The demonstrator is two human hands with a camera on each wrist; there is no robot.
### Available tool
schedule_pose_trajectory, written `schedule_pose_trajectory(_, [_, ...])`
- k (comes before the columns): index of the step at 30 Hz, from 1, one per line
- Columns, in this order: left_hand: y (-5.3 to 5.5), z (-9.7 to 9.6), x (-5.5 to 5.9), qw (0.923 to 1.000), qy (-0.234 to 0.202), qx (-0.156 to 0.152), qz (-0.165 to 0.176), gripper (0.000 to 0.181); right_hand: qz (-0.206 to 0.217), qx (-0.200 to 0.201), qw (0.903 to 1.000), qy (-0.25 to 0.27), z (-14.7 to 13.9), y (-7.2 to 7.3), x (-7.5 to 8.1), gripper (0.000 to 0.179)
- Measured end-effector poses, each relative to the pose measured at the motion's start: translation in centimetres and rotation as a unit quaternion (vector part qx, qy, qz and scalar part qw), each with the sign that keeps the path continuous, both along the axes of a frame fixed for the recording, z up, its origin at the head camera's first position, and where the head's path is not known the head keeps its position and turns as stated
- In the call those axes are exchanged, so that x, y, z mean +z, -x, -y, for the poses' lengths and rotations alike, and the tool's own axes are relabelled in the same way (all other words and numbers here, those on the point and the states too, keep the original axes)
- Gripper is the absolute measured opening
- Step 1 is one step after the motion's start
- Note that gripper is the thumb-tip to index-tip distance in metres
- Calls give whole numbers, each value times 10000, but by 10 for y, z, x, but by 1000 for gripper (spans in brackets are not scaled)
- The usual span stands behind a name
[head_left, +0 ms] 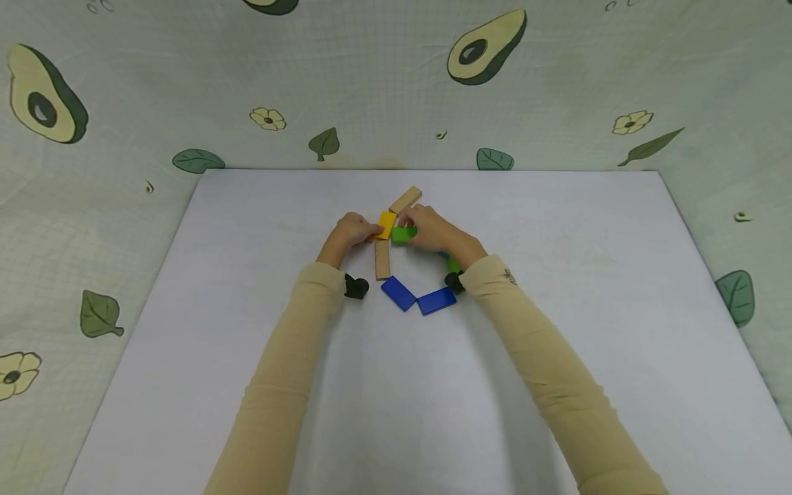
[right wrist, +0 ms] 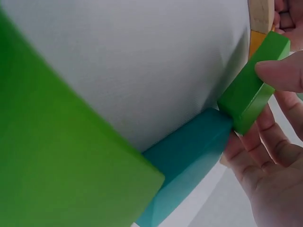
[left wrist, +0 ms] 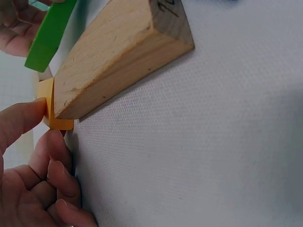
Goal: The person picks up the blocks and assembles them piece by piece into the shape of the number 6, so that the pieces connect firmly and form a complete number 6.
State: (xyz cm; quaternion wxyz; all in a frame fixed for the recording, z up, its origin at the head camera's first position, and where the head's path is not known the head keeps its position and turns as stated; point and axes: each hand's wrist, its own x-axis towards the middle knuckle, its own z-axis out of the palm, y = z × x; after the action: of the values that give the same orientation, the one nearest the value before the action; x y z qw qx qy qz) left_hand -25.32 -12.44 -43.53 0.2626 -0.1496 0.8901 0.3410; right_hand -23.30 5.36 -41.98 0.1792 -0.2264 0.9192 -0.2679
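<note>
My left hand [head_left: 348, 235] pinches a yellow block [head_left: 386, 223] between thumb and index finger, its other fingers curled near the table. A green block [head_left: 402, 235] is held by my right hand [head_left: 438, 230]; the right wrist view shows the thumb on one face and fingers along the opposite side. One end of that green block meets a teal block [right wrist: 189, 156]. A plain wooden block [head_left: 382, 260] lies against the near end of the yellow one. Another wooden block [head_left: 406, 199] lies at its far end.
Two blue blocks [head_left: 399, 293] [head_left: 436, 301] lie nearer, continuing a rough ring of blocks. A second green block [right wrist: 61, 142] is partly under my right wrist in the head view. The white table [head_left: 396, 412] has a patterned cloth [head_left: 383, 75] behind it.
</note>
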Motion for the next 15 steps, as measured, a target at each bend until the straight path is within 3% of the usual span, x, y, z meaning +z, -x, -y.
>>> schedule_pose_trajectory(6, [0,0,-1,10000,18,-42,-67,31,147,22,9995,-277,0,1,-6,32])
schedule_pose_trajectory(15, [0,1,-2,9999,-5,-65,-84,31,333,24,9991,-269,1,1,-6,34])
